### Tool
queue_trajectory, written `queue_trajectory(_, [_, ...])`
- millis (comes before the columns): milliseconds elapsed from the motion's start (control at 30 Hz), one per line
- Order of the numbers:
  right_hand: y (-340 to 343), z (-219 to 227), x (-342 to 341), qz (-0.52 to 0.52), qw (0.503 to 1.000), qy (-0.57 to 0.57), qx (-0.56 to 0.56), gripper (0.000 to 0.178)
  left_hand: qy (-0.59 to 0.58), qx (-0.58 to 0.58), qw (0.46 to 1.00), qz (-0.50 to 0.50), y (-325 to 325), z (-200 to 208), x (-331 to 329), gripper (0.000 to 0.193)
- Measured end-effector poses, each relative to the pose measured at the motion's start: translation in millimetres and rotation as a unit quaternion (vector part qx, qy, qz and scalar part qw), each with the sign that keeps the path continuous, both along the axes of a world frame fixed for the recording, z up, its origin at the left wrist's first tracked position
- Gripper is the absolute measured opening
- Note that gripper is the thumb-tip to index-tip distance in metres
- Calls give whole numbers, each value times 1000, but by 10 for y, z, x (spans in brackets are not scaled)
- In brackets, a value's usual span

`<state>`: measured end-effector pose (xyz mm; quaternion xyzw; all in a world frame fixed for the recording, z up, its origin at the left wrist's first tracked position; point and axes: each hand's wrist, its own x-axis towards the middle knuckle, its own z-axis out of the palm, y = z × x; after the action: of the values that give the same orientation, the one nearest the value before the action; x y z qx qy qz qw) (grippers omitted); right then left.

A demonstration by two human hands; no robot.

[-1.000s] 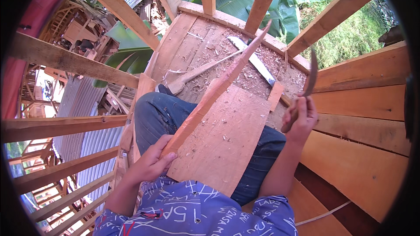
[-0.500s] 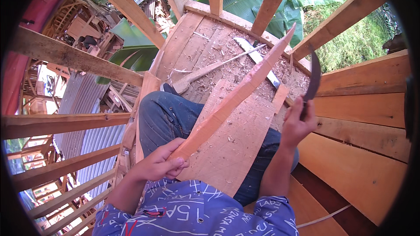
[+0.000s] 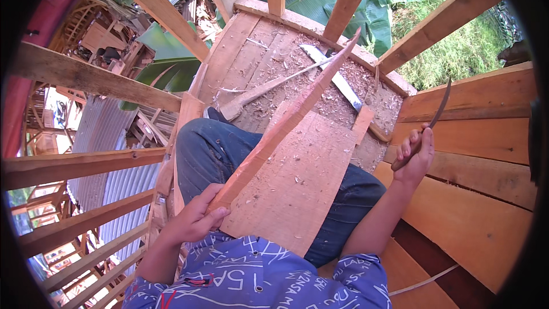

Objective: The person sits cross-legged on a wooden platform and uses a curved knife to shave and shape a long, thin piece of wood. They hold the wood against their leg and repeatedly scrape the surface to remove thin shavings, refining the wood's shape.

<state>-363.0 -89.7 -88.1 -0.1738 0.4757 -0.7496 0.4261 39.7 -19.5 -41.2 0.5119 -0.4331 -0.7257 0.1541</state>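
Farther out to the right than half a second ago, the right hand [image 3: 418, 157] holds a curved knife [image 3: 442, 107] well apart from the tapered wood piece [image 3: 279, 129]. That piece slants above a flat board [image 3: 303, 189], its lower end gripped by the left hand [image 3: 203, 214]. Shaving seems in hand (apparently between 2 strokes); another pass would call for a steady left grip and a controlled blade angle.

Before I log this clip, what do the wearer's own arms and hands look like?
The left hand and right hand are bare, with no gloves, rings or watch that I can make out. The forearms are uncovered too. Short, loose blue-violet sleeves with white scribble-like lettering match the shirt, which also carries a few red strokes.
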Motion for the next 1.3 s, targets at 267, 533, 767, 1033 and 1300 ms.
queue_trajectory(267, [123,53,733,459,881,77,89,11,-18,-105,991,-85,-107,30,-59,37])
queue_trajectory(533, [6,-28,512,12,979,193,60,13,186,135,973,15,-129,118,-31,40])
queue_trajectory(767, [124,33,625,461,880,101,50,15,22,-22,999,-36,-119,-8,-59,37])
queue_trajectory(1033, [-7,-42,112,7,1000,-2,-8,19,12,-14,999,-30,-20,8,61,34])
queue_trajectory(1300, [118,34,855,425,896,57,117,11,-36,-82,992,-89,-101,46,-49,38])
